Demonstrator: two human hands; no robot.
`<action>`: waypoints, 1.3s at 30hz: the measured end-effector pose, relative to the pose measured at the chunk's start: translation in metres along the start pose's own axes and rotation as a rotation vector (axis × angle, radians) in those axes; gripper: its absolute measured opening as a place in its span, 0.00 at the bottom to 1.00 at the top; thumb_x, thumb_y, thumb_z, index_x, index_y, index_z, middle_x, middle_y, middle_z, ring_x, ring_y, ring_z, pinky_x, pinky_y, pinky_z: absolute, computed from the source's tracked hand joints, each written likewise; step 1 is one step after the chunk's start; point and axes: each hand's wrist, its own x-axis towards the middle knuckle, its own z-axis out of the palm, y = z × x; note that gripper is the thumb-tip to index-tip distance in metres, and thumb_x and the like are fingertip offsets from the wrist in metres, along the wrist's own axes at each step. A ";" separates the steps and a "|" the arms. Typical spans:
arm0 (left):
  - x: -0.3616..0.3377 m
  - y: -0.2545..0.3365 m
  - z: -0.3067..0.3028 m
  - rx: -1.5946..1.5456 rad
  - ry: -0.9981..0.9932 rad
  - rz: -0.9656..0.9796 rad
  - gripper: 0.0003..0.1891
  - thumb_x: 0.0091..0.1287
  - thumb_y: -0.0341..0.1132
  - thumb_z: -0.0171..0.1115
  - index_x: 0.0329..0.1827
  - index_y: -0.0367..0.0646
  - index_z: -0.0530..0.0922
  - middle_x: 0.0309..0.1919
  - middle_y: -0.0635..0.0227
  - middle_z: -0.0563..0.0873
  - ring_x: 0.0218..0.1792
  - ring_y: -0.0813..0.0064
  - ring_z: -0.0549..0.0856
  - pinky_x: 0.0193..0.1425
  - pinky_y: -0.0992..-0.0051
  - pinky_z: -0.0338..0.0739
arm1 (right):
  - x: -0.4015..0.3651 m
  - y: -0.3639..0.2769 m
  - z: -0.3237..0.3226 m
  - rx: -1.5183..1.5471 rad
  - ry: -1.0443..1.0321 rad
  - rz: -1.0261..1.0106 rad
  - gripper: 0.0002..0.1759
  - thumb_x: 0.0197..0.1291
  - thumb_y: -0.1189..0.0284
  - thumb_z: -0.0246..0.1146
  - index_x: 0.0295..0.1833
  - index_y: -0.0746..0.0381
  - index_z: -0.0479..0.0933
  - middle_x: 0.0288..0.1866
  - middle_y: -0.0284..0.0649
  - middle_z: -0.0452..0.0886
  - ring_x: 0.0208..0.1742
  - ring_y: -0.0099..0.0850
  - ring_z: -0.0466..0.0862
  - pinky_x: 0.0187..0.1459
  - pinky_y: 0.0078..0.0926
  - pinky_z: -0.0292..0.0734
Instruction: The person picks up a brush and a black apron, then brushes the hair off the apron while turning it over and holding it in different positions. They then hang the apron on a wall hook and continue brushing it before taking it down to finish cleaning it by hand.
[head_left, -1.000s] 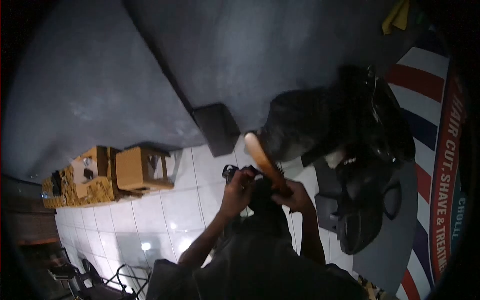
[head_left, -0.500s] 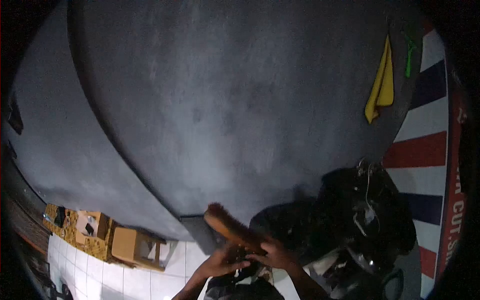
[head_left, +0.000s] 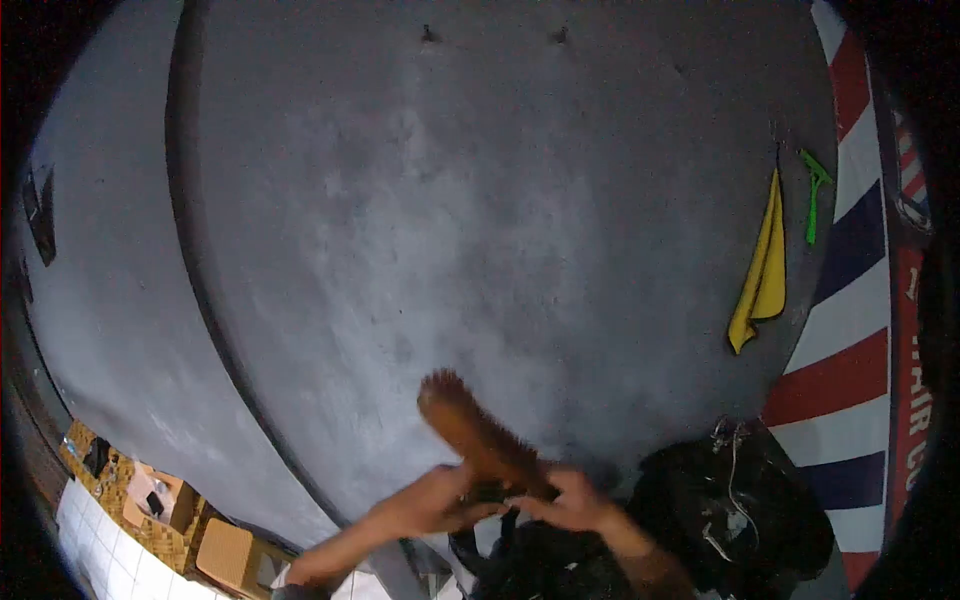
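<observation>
A brown wooden brush with dark bristles along its upper right side slants up and to the left, low in the middle of the view. My left hand is closed at the lower part of the brush, on its left side. From the right, my right hand has its fingers wrapped round the brush's lower end. Some dark item between the hands is too blurred to make out. Black fabric lies just below them.
Dark bags or cloths with a pale cord lie at the lower right. A yellow cloth and a green squeegee hang on the grey wall. At the lower left are an open box and a stool.
The view has tilted up, so the wall items appear lower. Both hands and the brush are still together, with the brush a little higher and my left forearm stretched further to the left.
</observation>
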 end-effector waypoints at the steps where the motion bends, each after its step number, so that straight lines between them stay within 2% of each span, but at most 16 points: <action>1: 0.011 0.011 -0.021 0.031 0.000 -0.008 0.23 0.61 0.31 0.64 0.57 0.40 0.66 0.40 0.53 0.84 0.41 0.54 0.85 0.44 0.64 0.78 | 0.022 -0.009 -0.016 0.025 -0.023 0.043 0.17 0.57 0.67 0.68 0.48 0.64 0.77 0.32 0.36 0.81 0.30 0.21 0.80 0.33 0.24 0.76; 2: 0.021 0.019 -0.041 0.063 0.001 -0.015 0.23 0.60 0.31 0.64 0.57 0.41 0.66 0.39 0.54 0.84 0.41 0.54 0.85 0.43 0.64 0.78 | 0.048 -0.028 -0.033 0.048 -0.047 0.084 0.17 0.56 0.67 0.69 0.48 0.64 0.78 0.30 0.33 0.81 0.28 0.18 0.78 0.31 0.21 0.75; 4: 0.034 0.025 -0.076 0.148 0.119 0.173 0.23 0.60 0.30 0.65 0.57 0.42 0.66 0.39 0.54 0.84 0.39 0.55 0.85 0.40 0.65 0.78 | 0.099 -0.085 -0.060 -0.019 -0.107 0.517 0.17 0.55 0.67 0.70 0.47 0.63 0.78 0.27 0.31 0.80 0.27 0.19 0.78 0.30 0.21 0.75; 6: 0.050 0.037 -0.106 0.297 0.248 0.267 0.21 0.59 0.29 0.64 0.54 0.41 0.68 0.37 0.54 0.83 0.37 0.55 0.85 0.39 0.65 0.78 | 0.133 -0.076 -0.073 0.000 -0.038 0.227 0.15 0.56 0.69 0.69 0.47 0.63 0.78 0.26 0.32 0.79 0.26 0.19 0.78 0.29 0.21 0.74; 9: 0.080 0.048 -0.157 0.577 0.460 0.436 0.18 0.57 0.26 0.64 0.50 0.40 0.70 0.34 0.53 0.82 0.34 0.53 0.84 0.36 0.62 0.77 | 0.191 -0.093 -0.092 -0.182 0.055 0.042 0.13 0.55 0.71 0.69 0.44 0.65 0.78 0.25 0.32 0.79 0.24 0.19 0.77 0.28 0.21 0.74; 11: 0.098 0.061 -0.190 0.696 0.611 0.378 0.15 0.58 0.30 0.64 0.49 0.40 0.75 0.34 0.56 0.83 0.37 0.53 0.83 0.40 0.63 0.77 | 0.233 -0.107 -0.104 -0.261 0.142 -0.063 0.12 0.54 0.70 0.69 0.41 0.66 0.79 0.24 0.31 0.78 0.24 0.19 0.77 0.27 0.22 0.73; 14: 0.128 0.075 -0.246 0.991 0.793 0.528 0.10 0.60 0.33 0.62 0.43 0.39 0.79 0.33 0.55 0.82 0.35 0.52 0.82 0.38 0.63 0.77 | 0.290 -0.123 -0.126 -0.358 0.233 -0.320 0.15 0.53 0.64 0.71 0.37 0.65 0.80 0.23 0.31 0.78 0.23 0.18 0.76 0.26 0.23 0.72; 21: 0.166 0.127 -0.334 1.188 1.002 0.616 0.11 0.58 0.34 0.64 0.42 0.41 0.80 0.35 0.53 0.85 0.35 0.51 0.84 0.40 0.61 0.79 | 0.387 -0.163 -0.158 -0.571 0.477 -0.465 0.16 0.55 0.61 0.68 0.39 0.64 0.80 0.23 0.33 0.80 0.24 0.22 0.79 0.28 0.25 0.74; 23: 0.182 0.135 -0.355 1.205 0.948 0.681 0.11 0.58 0.34 0.64 0.41 0.41 0.81 0.37 0.54 0.85 0.37 0.51 0.84 0.42 0.60 0.79 | 0.410 -0.166 -0.162 -0.593 0.582 -0.470 0.13 0.59 0.65 0.66 0.37 0.64 0.78 0.24 0.31 0.77 0.24 0.19 0.75 0.28 0.21 0.72; 26: 0.194 0.134 -0.378 1.234 0.882 0.764 0.10 0.58 0.34 0.64 0.41 0.42 0.80 0.38 0.55 0.85 0.40 0.52 0.84 0.44 0.61 0.79 | 0.455 -0.140 -0.178 -0.533 0.632 -0.660 0.12 0.59 0.65 0.65 0.39 0.64 0.78 0.24 0.31 0.78 0.24 0.20 0.76 0.28 0.23 0.72; 27: 0.193 0.132 -0.383 1.249 0.864 0.784 0.10 0.57 0.34 0.63 0.41 0.42 0.80 0.38 0.55 0.85 0.40 0.52 0.84 0.45 0.61 0.79 | 0.454 -0.142 -0.176 -0.583 0.616 -0.600 0.11 0.59 0.66 0.65 0.40 0.64 0.78 0.25 0.32 0.79 0.24 0.20 0.76 0.28 0.24 0.72; 29: 0.191 0.127 -0.389 1.209 0.877 0.663 0.11 0.57 0.33 0.64 0.41 0.42 0.80 0.38 0.56 0.85 0.41 0.53 0.84 0.46 0.62 0.79 | 0.453 -0.145 -0.169 -0.676 0.580 -0.479 0.11 0.60 0.67 0.64 0.41 0.64 0.78 0.26 0.32 0.79 0.25 0.21 0.77 0.28 0.24 0.72; 32: 0.199 0.113 -0.390 1.104 0.997 0.626 0.10 0.54 0.34 0.65 0.38 0.41 0.80 0.35 0.54 0.85 0.40 0.51 0.83 0.45 0.59 0.78 | 0.469 -0.134 -0.168 -0.752 0.610 -0.521 0.11 0.60 0.68 0.63 0.43 0.65 0.78 0.26 0.34 0.79 0.26 0.21 0.78 0.29 0.25 0.73; 35: 0.198 0.106 -0.381 1.058 1.050 0.618 0.11 0.54 0.36 0.65 0.37 0.40 0.80 0.33 0.53 0.85 0.38 0.49 0.83 0.44 0.57 0.77 | 0.463 -0.134 -0.164 -0.785 0.597 -0.552 0.17 0.57 0.65 0.64 0.47 0.66 0.77 0.30 0.40 0.82 0.31 0.29 0.82 0.33 0.29 0.75; 38: 0.200 0.100 -0.371 1.022 1.085 0.591 0.13 0.53 0.37 0.66 0.37 0.37 0.79 0.33 0.50 0.84 0.38 0.48 0.83 0.44 0.57 0.77 | 0.434 -0.138 -0.152 -0.902 0.655 -0.692 0.23 0.55 0.60 0.65 0.49 0.67 0.76 0.36 0.47 0.83 0.37 0.41 0.84 0.39 0.36 0.77; 39: 0.202 0.095 -0.368 1.002 1.103 0.581 0.14 0.53 0.37 0.66 0.37 0.36 0.79 0.33 0.49 0.84 0.38 0.48 0.83 0.44 0.57 0.77 | 0.432 -0.139 -0.152 -0.918 0.632 -0.641 0.24 0.54 0.59 0.65 0.50 0.66 0.76 0.38 0.48 0.83 0.39 0.43 0.84 0.41 0.38 0.77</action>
